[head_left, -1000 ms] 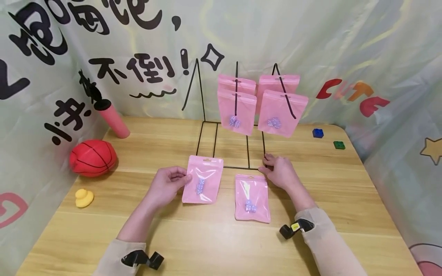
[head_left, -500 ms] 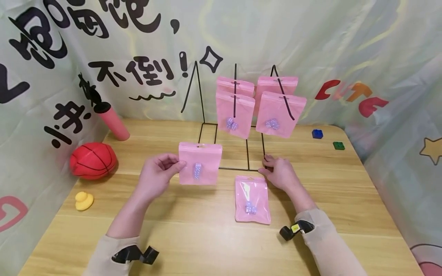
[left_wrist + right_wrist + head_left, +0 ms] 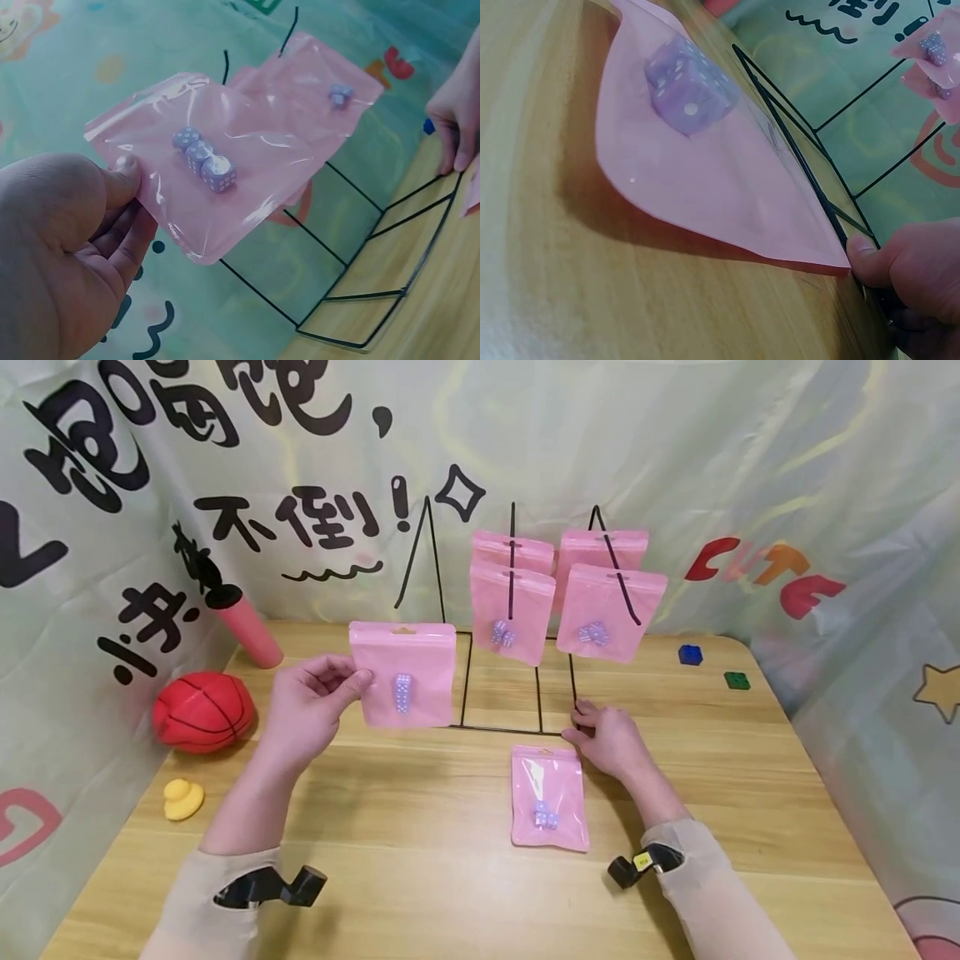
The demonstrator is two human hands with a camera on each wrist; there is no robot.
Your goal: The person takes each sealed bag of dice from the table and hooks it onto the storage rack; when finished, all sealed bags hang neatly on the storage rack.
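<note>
My left hand pinches the left edge of a pink zip bag, raised upright above the table; a row of purple dice shows through it. At the front right corner of a black wire display rack, my right hand grips the frame between thumb and fingers. Several pink bags hang from the rack's middle and right hooks, the front ones being one bag and another bag. The left hook carries no bag. Another pink bag of dice lies flat before the rack.
To the left are a red ball, a yellow rubber duck and a pink cylinder with a black top. A blue brick and a green brick lie at the back right. A printed cloth surrounds the table.
My left hand has lifted the pink bag from low in front of the rack, moving it up and left and turning it upright. The right hand stays on the rack's corner.
</note>
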